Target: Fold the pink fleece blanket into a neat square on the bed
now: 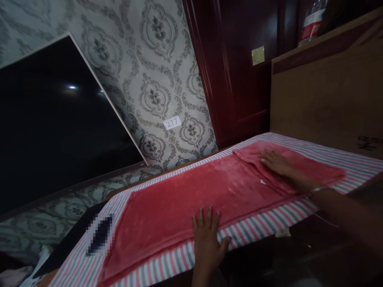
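Note:
A red plush blanket lies spread along a table, its right part folded over into a second layer with a small white tag by the fold's edge. My left hand rests at the blanket's near edge, fingers spread on the cloth and thumb out to the side. Farther right, my right hand lies flat on the folded part, its fingers stretched out and slightly blurred. A bracelet circles the right wrist. Neither hand grips anything. Under the blanket is a striped tablecloth in pink, white and grey.
A large cardboard box stands at the table's right end, with a red-labelled bottle behind its top edge. A big dark screen leans at the left. Near the table's left end lies a pixelated dark object. Patterned wallpaper and a dark red door form the back.

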The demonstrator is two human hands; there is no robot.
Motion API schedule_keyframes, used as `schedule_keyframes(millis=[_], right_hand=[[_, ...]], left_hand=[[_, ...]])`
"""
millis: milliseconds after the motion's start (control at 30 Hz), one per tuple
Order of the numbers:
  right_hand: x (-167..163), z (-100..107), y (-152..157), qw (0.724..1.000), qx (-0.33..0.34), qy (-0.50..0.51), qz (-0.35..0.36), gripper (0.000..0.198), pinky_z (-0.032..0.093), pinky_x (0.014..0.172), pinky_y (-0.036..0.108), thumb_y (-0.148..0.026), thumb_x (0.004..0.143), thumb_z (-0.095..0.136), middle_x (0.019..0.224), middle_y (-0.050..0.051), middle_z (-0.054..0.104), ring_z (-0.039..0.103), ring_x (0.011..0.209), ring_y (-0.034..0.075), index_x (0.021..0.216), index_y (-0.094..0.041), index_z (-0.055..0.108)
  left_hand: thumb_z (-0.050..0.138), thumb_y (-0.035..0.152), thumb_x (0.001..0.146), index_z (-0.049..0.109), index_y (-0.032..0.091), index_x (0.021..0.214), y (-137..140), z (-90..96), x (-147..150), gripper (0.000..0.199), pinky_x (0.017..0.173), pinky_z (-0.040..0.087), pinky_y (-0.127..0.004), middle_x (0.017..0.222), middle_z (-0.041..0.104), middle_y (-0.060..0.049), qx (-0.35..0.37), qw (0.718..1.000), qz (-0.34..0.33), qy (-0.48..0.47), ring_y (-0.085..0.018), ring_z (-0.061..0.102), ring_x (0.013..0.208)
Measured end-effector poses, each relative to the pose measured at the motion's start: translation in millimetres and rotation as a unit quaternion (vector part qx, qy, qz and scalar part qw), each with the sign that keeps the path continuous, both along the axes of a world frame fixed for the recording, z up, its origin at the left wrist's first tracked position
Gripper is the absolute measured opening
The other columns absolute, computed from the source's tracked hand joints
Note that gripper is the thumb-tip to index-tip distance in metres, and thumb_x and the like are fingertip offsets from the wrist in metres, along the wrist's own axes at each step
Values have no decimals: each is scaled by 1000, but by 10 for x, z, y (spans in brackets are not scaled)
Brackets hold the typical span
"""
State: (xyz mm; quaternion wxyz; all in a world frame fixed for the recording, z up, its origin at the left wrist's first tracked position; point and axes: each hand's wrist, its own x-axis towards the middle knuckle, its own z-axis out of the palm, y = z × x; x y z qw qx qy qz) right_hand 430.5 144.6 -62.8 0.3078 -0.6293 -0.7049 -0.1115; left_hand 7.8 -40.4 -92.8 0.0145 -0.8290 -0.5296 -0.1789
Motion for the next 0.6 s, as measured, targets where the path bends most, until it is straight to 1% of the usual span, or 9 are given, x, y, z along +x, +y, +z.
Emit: schedule_keyframes(millis=[67, 133, 200, 267, 333, 400, 500, 533, 600], right_hand=[[-97, -174, 3, 999, -38, -9, 19, 60, 48, 105, 54, -49, 99, 34, 145, 20, 58, 56, 133, 36, 140, -19, 65], [-212, -321, -16, 997, -70, -13, 26, 60, 47, 106, 57, -56, 97, 37, 149, 14, 55, 51, 138, 37, 142, -28, 64], [-273, -393, -28, 996, -92, -7, 21, 61, 46, 107, 60, -59, 95, 38, 152, 12, 52, 47, 141, 38, 143, -31, 63], [-264, -384, -11, 993, -112, 0, 31, 60, 46, 107, 61, -60, 95, 40, 151, 11, 53, 48, 141, 39, 142, -32, 63], [-210, -306, 50, 992, -118, 7, 50, 57, 47, 106, 59, -57, 97, 38, 148, 10, 57, 51, 138, 36, 141, -33, 64], [-151, -176, 163, 992, -111, 15, 55, 57, 47, 108, 54, -53, 100, 33, 148, 11, 57, 52, 138, 33, 142, -30, 64], [-115, 78, 421, 994, -106, 18, 10, 62, 42, 114, 51, -48, 101, 30, 156, 16, 47, 44, 145, 32, 151, -18, 54], [-127, 160, 517, 994, -109, 17, -4, 65, 40, 116, 53, -48, 101, 30, 158, 17, 44, 41, 147, 33, 154, -16, 50], [-197, 282, 690, 993, -116, 16, -22, 67, 36, 118, 59, -47, 101, 29, 162, 17, 36, 34, 150, 35, 159, -15, 41]], left_hand=[[65, 52, 89, 35, 41, 159, 0, -13, -7, 76, 126, 22, -67, 169, 29, 0, 3, 1000, 3, -1, -39, 24, 157], [64, 52, 89, 35, 42, 159, 2, -27, -9, 76, 126, 22, -67, 169, 28, 1, 5, 1000, 5, 2, -38, 24, 156], [64, 54, 89, 34, 43, 159, 8, -41, -11, 77, 126, 22, -67, 169, 27, 2, 12, 1000, 7, 6, -38, 24, 157], [63, 54, 89, 33, 45, 159, 15, -57, -19, 77, 126, 23, -66, 169, 27, 3, 18, 1000, 5, 7, -37, 24, 157], [63, 54, 90, 31, 46, 159, 24, -74, -33, 77, 126, 24, -66, 169, 27, 4, 20, 1000, 1, 4, -36, 25, 157], [64, 54, 89, 30, 47, 160, 32, -96, -52, 78, 126, 25, -66, 168, 27, 4, 23, 1000, -1, 3, -36, 26, 156], [64, 56, 88, 28, 47, 160, 43, -147, -72, 81, 125, 28, -63, 168, 29, 3, 41, 999, -1, 14, -35, 29, 155], [64, 57, 88, 28, 47, 160, 48, -172, -75, 82, 124, 30, -61, 167, 30, 3, 55, 998, 0, 20, -35, 30, 155], [65, 59, 86, 30, 46, 160, 65, -230, -75, 83, 122, 33, -59, 166, 33, 3, 100, 994, 2, 33, -35, 33, 153]])
